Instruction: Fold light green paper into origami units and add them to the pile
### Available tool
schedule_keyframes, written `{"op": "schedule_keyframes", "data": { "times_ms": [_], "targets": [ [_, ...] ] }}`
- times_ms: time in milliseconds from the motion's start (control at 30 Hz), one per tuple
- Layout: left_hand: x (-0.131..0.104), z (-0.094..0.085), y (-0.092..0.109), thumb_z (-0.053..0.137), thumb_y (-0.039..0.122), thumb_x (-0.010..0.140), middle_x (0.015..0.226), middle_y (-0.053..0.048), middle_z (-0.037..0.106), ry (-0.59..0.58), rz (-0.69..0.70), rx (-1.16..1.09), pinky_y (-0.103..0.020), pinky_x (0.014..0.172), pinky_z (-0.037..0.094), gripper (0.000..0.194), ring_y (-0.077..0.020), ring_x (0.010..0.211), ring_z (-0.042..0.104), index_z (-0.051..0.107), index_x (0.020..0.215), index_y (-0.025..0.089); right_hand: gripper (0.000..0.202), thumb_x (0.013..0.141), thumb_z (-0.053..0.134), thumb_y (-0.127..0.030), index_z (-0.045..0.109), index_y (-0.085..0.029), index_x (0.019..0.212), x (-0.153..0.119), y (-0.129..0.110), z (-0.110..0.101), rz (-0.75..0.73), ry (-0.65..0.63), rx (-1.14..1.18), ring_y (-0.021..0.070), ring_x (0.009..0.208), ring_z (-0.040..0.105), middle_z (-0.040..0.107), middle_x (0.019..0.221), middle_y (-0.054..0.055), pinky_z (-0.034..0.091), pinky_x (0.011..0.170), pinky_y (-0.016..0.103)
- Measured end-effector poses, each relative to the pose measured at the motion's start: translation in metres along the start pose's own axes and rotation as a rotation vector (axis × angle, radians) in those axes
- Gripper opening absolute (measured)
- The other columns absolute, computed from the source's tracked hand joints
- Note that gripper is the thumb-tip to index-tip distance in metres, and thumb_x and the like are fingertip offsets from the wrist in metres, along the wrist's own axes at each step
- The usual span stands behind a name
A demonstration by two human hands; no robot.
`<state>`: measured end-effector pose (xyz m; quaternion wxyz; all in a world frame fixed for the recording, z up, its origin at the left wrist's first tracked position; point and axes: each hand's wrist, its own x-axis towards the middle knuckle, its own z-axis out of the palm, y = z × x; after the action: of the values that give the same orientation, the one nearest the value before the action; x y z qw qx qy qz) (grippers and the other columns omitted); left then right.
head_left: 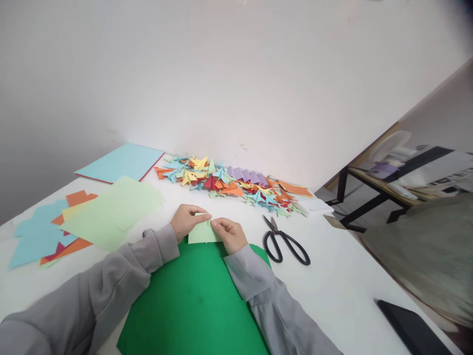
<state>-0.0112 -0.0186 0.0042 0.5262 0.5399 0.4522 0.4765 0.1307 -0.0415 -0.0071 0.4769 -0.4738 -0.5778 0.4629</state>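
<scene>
A small piece of pale green paper (201,234) is pinched between my two hands at the far end of a green mat (195,301). My left hand (187,222) grips its upper left part, thumb on top. On the right side, my right hand (231,233) closes thumb and fingers on the same paper, close to the left thumb. A short line or crease shows on the paper between the thumbs. Black-handled scissors (283,240) lie on the table right of my right hand, their blades slightly apart.
Behind my hands lies a long heap of folded coloured paper pieces (221,185). Loose light green sheets (111,212) and other coloured paper lie at left, with a light blue stack (121,161) behind. A black flat object (410,328) rests near the right table edge.
</scene>
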Motion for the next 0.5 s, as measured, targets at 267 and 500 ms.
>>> {"op": "schedule_keyframes", "data": {
  "times_ms": [267,500],
  "targets": [
    [-0.0019,0.0,0.0026,0.07,0.032,0.05,0.062,-0.004,0.065,-0.011,-0.004,-0.015,-0.025,0.056,0.042,0.024,-0.015,0.058,0.055,0.067,0.064,0.013,0.034,0.057,0.061,-0.048,0.061,-0.015,0.061,0.0004,0.003,0.0001,0.013,-0.027,0.038,0.0091,0.045,0.042,0.053,0.048,-0.003,0.031,0.045,0.022],
    [-0.0009,-0.0004,0.0005,0.069,0.033,0.051,0.062,-0.005,0.065,-0.011,-0.01,0.0,-0.025,0.055,0.043,0.025,-0.0154,0.058,0.056,0.068,0.065,0.013,0.033,0.055,0.064,-0.048,0.059,-0.015,0.06,-0.0005,0.0019,0.001,0.037,-0.027,0.042,0.0075,0.041,0.038,0.052,0.046,-0.004,0.027,0.041,0.021]
  ]
}}
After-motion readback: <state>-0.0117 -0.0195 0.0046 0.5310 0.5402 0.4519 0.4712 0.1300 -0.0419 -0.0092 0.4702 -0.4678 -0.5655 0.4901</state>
